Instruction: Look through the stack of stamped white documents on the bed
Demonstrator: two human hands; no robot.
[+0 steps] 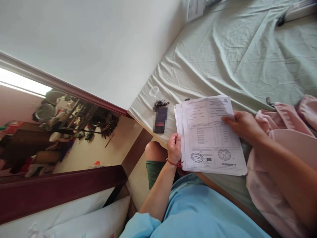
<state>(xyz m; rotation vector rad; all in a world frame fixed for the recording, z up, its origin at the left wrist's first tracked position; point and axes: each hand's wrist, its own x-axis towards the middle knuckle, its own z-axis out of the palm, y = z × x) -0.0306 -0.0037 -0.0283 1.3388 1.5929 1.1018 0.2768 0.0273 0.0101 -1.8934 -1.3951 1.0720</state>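
Observation:
A stack of printed papers (pixel 210 135) is held up over my lap, tilted slightly. The top sheet carries a table, two round stamps and a barcode; its words are too small to read. My left hand (pixel 174 148), with a red cord at the wrist, is closed on the left edge of the stack. On the right edge, my right hand (pixel 242 125) grips the papers with its thumb lying on the top sheet. Left of the papers, a dark phone-like object (pixel 160 119), partly pixelated, lies on the cloth. The lower layers of the stack are mostly hidden.
Beyond the papers spreads a pale green sheet (pixel 223 66). A clear plastic cup (pixel 154 92) and a bunch of keys (pixel 162 103) lie near its left corner. A pink bag (pixel 262 165) rests at the right. A white wall (pixel 86 49) and a doorway are on the left.

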